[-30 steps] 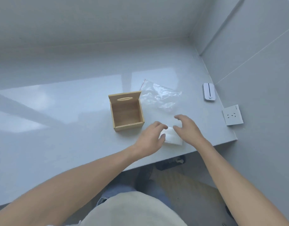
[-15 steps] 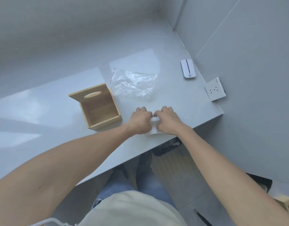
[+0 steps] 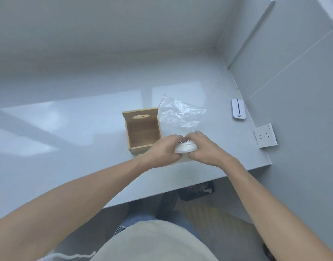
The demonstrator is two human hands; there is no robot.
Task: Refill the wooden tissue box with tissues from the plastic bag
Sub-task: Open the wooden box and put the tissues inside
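**Tissue stack squeezed between both hands beside the open box**

The tissues point(image 3: 185, 147) show only as a bent white stack between the knuckles; its ends and underside are hidden, so whether it rests on the counter cannot be told. The left hand point(image 3: 162, 150) and right hand point(image 3: 204, 149) are both clamped on it from either side, fingertips nearly meeting over the top. Just left of the grip stands the wooden tissue box point(image 3: 143, 129), empty inside, its slotted lid raised at the far side. The plastic bag point(image 3: 180, 113) lies flat just beyond. The counter point(image 3: 67, 147) is bare leftward; its front edge runs near the wrists.
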